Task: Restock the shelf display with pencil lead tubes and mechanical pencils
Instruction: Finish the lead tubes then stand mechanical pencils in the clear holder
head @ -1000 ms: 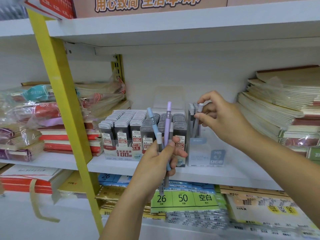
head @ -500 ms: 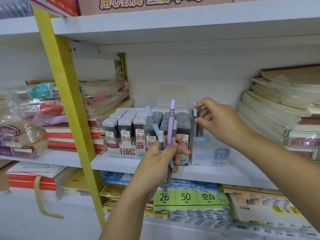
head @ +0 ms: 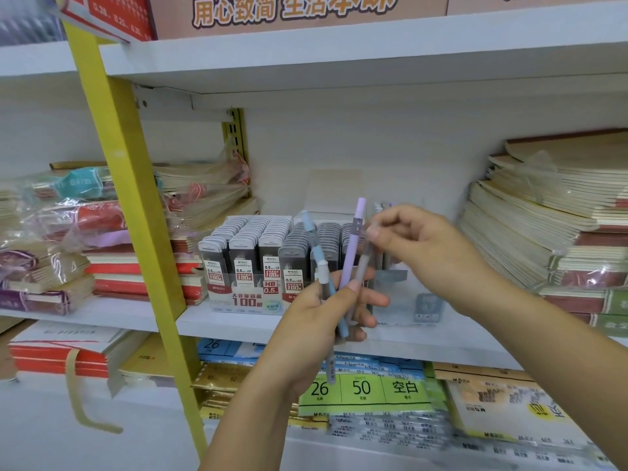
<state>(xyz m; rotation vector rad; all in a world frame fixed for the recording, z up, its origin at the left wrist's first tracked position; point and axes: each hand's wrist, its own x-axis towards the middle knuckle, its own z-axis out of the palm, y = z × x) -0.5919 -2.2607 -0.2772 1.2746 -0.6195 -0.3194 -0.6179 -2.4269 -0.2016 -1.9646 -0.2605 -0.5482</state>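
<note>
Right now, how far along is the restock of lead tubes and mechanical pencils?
Looks done: the lead tube box is packed full in rows. In hand: the left hand grips a bundle of mechanical pencils, and the right hand pinches the top of a grey pencil in it. Left: the clear pencil box holds only a few stocked pencils at its back, so the bundle has yet to go in.

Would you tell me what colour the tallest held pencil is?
The pencil is pale purple, clearest in the head view.
</note>
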